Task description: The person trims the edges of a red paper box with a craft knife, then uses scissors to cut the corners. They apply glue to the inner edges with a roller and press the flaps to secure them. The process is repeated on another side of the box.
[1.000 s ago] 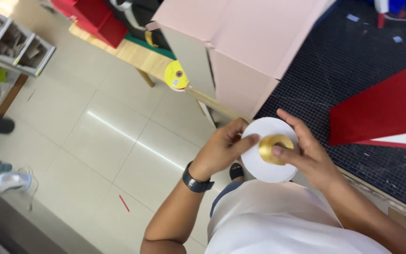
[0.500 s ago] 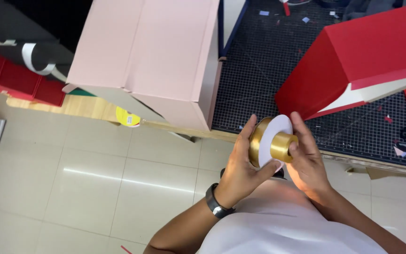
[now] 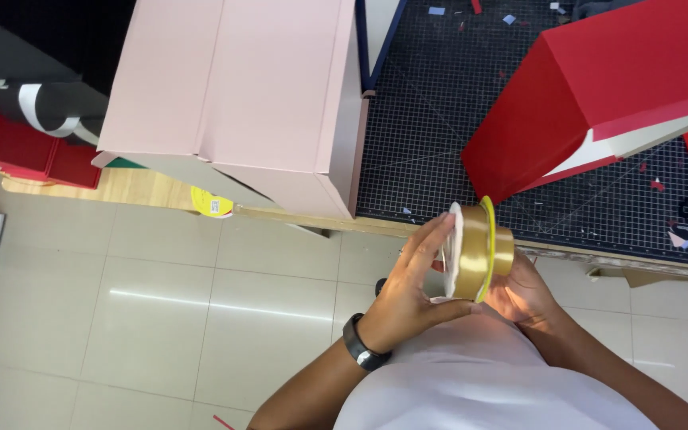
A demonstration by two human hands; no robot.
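Glossy gold ribbon spool (image 3: pixel 475 253) with white disc, clasped between left hand (image 3: pixel 412 283), right hand (image 3: pixel 523 287).

My own arms and clothing, seen from above

I see a black wristband (image 3: pixel 362 348) strapped round my left wrist, both forearms bare with no sleeves showing, and a plain white shirt (image 3: pixel 487 374) with soft folds across my chest. My left hand (image 3: pixel 414 293) and right hand (image 3: pixel 524 291) wear no gloves.

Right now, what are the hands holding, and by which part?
A gold ribbon spool: the left hand flat against its white end disc, the right hand cupping the opposite end.
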